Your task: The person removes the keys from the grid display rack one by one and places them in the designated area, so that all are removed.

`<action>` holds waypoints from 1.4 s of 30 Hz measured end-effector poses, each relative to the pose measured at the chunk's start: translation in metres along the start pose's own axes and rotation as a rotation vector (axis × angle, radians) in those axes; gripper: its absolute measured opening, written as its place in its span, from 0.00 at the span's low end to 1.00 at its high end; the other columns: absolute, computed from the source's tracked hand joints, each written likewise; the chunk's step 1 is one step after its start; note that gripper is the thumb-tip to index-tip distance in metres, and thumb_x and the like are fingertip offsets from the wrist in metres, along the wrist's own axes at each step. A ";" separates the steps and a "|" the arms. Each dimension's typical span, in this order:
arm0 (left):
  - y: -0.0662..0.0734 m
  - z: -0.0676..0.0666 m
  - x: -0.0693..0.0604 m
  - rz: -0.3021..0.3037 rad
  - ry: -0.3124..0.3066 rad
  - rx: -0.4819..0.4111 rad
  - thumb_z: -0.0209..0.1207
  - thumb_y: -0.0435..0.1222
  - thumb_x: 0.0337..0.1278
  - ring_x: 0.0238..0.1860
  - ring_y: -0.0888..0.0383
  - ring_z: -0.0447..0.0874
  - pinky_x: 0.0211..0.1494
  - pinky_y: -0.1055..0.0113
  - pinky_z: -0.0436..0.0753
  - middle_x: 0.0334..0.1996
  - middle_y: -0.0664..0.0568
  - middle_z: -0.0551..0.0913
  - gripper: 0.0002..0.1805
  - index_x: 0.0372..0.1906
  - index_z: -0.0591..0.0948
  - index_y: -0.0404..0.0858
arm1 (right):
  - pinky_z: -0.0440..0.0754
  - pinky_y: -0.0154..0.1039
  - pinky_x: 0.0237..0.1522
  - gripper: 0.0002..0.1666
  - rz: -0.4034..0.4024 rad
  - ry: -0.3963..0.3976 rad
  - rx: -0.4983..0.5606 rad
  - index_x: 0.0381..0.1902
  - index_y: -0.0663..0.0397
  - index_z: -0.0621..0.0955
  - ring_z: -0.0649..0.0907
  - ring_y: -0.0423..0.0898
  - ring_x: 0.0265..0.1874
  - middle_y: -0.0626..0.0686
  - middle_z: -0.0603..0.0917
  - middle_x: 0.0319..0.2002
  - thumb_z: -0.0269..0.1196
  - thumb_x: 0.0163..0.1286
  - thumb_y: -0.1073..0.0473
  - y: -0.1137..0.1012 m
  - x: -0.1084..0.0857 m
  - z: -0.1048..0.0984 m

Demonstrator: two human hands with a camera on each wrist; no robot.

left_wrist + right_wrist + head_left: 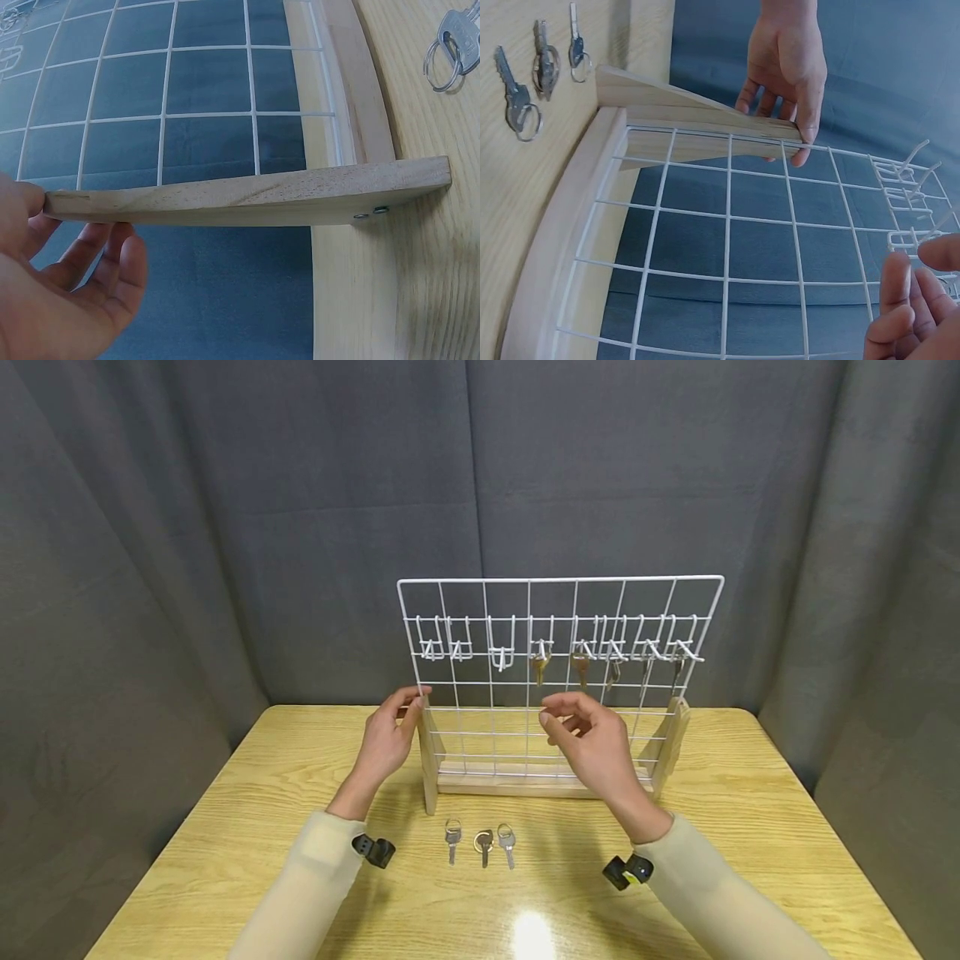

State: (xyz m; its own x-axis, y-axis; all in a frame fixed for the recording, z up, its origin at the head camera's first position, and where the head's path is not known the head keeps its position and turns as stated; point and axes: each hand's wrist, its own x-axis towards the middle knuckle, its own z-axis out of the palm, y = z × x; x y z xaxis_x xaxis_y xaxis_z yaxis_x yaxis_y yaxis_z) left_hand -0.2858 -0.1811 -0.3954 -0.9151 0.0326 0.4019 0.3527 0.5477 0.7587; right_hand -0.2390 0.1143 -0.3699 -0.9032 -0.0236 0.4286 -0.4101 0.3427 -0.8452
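A white wire grid rack (509, 710) stands on the table in a wooden frame. My left hand (387, 739) grips the top of its left wooden side support (225, 196), thumb in front and fingers behind. In front of the grid hovers my right hand (596, 743), fingers loosely curled and nothing visible between them. Brass-coloured keys, such as this key (540, 669), and darker ones hang from hooks at the middle and right. Three hooks at the left, including the third hook (502, 658), carry no key.
Three keys with rings lie on the table before the rack: a left key (452, 837), a middle key (485, 843) and a right key (507, 839). Grey curtains (337, 527) surround the wooden table (247, 827) at the back and sides.
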 end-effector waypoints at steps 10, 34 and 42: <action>-0.001 0.000 -0.001 0.000 -0.006 -0.013 0.47 0.45 0.78 0.56 0.45 0.82 0.59 0.49 0.80 0.57 0.44 0.82 0.19 0.61 0.79 0.41 | 0.81 0.35 0.27 0.13 -0.030 0.050 0.020 0.49 0.48 0.84 0.86 0.50 0.28 0.53 0.88 0.44 0.67 0.69 0.52 -0.001 0.010 0.002; 0.001 -0.001 0.001 0.005 -0.008 -0.007 0.47 0.44 0.79 0.55 0.44 0.82 0.59 0.48 0.81 0.60 0.45 0.81 0.18 0.61 0.79 0.43 | 0.76 0.27 0.23 0.15 -0.073 0.154 0.106 0.51 0.63 0.82 0.85 0.42 0.22 0.61 0.87 0.49 0.66 0.67 0.66 -0.025 0.023 0.008; -0.001 0.000 0.000 0.009 -0.007 -0.005 0.46 0.44 0.79 0.55 0.45 0.82 0.58 0.49 0.81 0.59 0.44 0.81 0.19 0.61 0.79 0.42 | 0.81 0.31 0.25 0.16 -0.071 0.151 0.174 0.52 0.55 0.81 0.85 0.50 0.23 0.59 0.88 0.47 0.68 0.67 0.62 -0.002 0.031 0.014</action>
State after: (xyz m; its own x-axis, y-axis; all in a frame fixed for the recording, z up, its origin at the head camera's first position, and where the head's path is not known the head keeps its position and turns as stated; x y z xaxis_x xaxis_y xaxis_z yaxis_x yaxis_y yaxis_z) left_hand -0.2857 -0.1815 -0.3960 -0.9135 0.0433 0.4046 0.3613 0.5435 0.7577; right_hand -0.2680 0.0997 -0.3599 -0.8475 0.1035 0.5207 -0.4993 0.1778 -0.8480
